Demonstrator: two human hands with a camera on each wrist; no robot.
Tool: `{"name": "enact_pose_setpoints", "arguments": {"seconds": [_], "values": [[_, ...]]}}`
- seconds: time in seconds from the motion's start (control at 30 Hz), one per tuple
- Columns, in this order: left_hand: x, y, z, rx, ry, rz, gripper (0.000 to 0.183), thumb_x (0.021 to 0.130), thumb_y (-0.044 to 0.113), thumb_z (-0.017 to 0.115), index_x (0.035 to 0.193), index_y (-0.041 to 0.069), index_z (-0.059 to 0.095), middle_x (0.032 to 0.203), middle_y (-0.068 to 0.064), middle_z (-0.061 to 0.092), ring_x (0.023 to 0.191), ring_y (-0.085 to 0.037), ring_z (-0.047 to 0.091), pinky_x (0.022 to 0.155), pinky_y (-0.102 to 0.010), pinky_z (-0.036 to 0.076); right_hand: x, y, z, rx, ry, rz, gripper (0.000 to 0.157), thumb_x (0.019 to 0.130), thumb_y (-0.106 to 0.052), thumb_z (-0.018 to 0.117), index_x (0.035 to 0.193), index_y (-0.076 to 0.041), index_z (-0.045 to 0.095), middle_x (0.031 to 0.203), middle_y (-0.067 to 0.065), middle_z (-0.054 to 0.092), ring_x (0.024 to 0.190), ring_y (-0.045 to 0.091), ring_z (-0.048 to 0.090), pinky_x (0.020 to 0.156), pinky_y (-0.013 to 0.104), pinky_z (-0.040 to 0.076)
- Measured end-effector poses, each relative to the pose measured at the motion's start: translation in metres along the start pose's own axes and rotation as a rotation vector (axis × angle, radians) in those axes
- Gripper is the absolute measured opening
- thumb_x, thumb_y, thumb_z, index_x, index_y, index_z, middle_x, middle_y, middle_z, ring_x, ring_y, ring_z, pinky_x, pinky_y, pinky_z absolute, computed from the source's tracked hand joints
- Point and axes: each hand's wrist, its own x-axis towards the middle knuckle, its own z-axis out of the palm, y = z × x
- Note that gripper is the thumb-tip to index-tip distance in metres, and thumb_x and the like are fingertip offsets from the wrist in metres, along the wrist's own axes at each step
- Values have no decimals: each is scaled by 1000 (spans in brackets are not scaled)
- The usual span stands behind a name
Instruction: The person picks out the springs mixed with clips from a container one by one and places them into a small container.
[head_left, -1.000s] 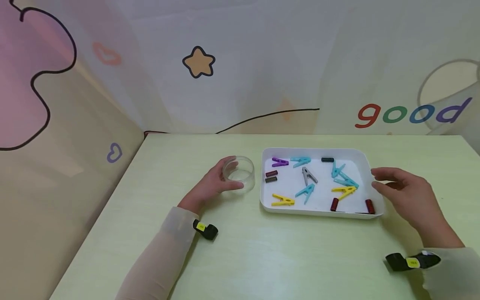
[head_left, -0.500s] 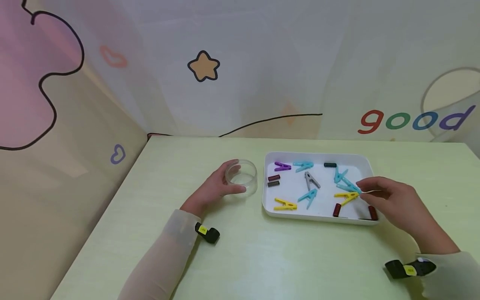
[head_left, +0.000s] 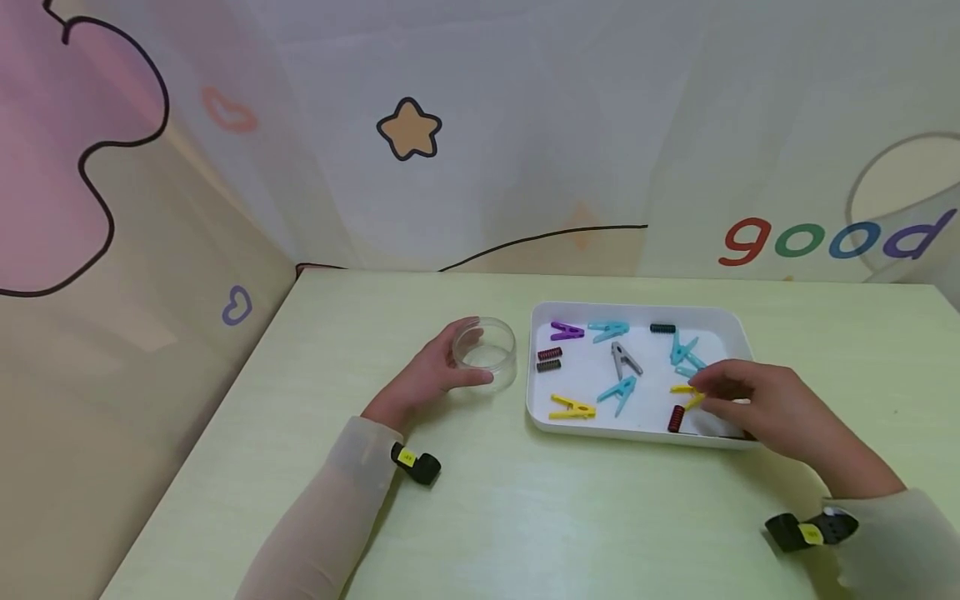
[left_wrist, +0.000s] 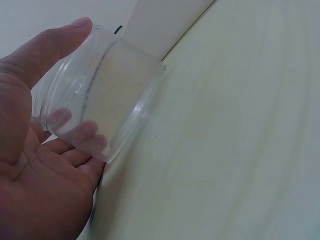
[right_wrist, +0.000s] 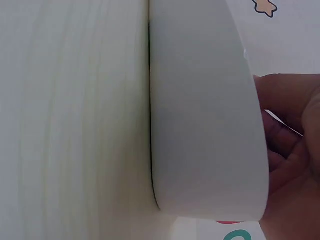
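Observation:
A clear round container (head_left: 484, 354) stands on the table at the middle left. My left hand (head_left: 438, 367) grips its side, thumb in front and fingers behind; the left wrist view shows the fingers through the clear wall. My right hand (head_left: 765, 404) is over the right end of a white tray (head_left: 600, 428). Its thumb and index fingertip are apart, right at a yellow clothespin (head_left: 681, 389), which they partly cover. Beside it lies a red spring (head_left: 676, 418). In the right wrist view, the tray wall (right_wrist: 207, 115) hides the fingertips.
Also in the tray are several light blue clothespins (head_left: 618, 393), a purple one (head_left: 567, 331), a grey one (head_left: 624, 360), a second yellow one (head_left: 573, 407), and several dark and red springs (head_left: 550, 353). A printed cloth wall (head_left: 525, 150) rises behind the table.
My right hand has moved left from outside the tray's right edge to over the tray, covering part of the blue and yellow clothespins. My left hand keeps its grip on the container.

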Motion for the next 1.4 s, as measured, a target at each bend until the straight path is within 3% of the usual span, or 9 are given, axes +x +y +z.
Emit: {"name": "enact_pose_setpoints", "arguments": {"seconds": [0.23, 0.7, 1.0, 1.23, 1.4], "values": [[0, 1, 0, -8, -6, 2, 89, 77, 30, 82, 149, 27, 29, 152, 1, 40, 143, -18, 35, 118, -44, 27, 5, -6, 2, -47, -41, -35, 19, 86, -15, 72, 105, -16, 70, 96, -1, 68, 85, 15, 61, 70, 18, 51], [0, 1, 0, 0, 2, -3, 88, 77, 31, 82, 148, 30, 30, 152, 3, 41, 143, -18, 35, 118, -44, 27, 15, -12, 5, -9, -207, -8, 22, 86, -16, 72, 107, -19, 70, 88, -3, 65, 81, 15, 54, 64, 22, 49], [1, 1, -1, -16, -8, 6, 86, 79, 27, 81, 149, 27, 30, 153, 1, 40, 143, -18, 35, 119, -43, 26, 19, -15, 6, -32, -263, -50, 15, 86, -16, 72, 99, -24, 69, 90, -8, 67, 82, 13, 55, 68, 22, 49], [-15, 31, 0, -22, -38, -19, 86, 83, 17, 77, 152, 15, 25, 156, -9, 35, 145, -24, 31, 119, -43, 24, 22, -15, 9, -81, -243, -99, 15, 82, -21, 77, 94, -23, 70, 88, -11, 67, 80, 10, 55, 68, 21, 49], [-16, 32, 0, -23, -39, -29, 86, 83, 16, 77, 151, 15, 25, 156, -10, 35, 145, -24, 32, 119, -43, 25, 24, -16, 14, -92, -244, -72, 14, 81, -22, 78, 93, -24, 71, 90, -9, 67, 83, 12, 55, 69, 21, 50]]}}
